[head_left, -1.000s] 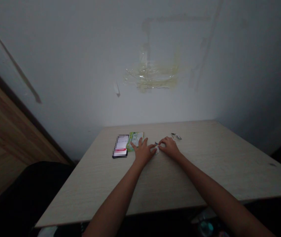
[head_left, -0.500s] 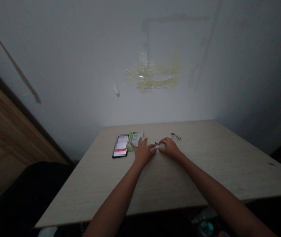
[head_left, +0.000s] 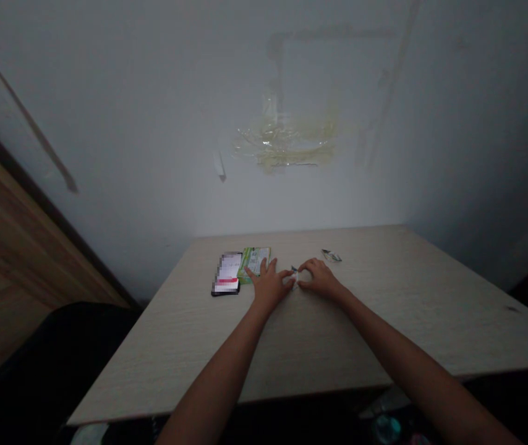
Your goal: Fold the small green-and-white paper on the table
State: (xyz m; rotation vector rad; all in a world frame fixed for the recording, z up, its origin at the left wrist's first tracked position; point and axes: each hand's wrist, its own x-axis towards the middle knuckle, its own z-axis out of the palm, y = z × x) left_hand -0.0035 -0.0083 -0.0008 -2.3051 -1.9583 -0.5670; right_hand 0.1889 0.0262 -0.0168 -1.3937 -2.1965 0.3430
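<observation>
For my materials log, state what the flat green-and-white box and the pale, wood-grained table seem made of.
Green-and-white box: probably printed cardboard, finish unclear; printed face, straight edges. Table: wood or wood-look laminate, matte; fine grain streaks, no sharp reflections.

A pale table (head_left: 407, 296) stands with its far edge by a grey wall (head_left: 153, 123). On its left side lies a phone (head_left: 227, 272), its screen partly pixelated; on the far part, right of the middle, is a small scrap (head_left: 331, 255). A dark mark (head_left: 511, 308) shows near the right edge. Shiny, yellowed tape (head_left: 287, 145) clings to the wall, with grey stains (head_left: 338, 31) above. At far left leans brown wood (head_left: 4, 228), and nearer, something black (head_left: 51, 358). Below the near edge, right, sits a teal object (head_left: 387, 428), too dim to identify.
</observation>
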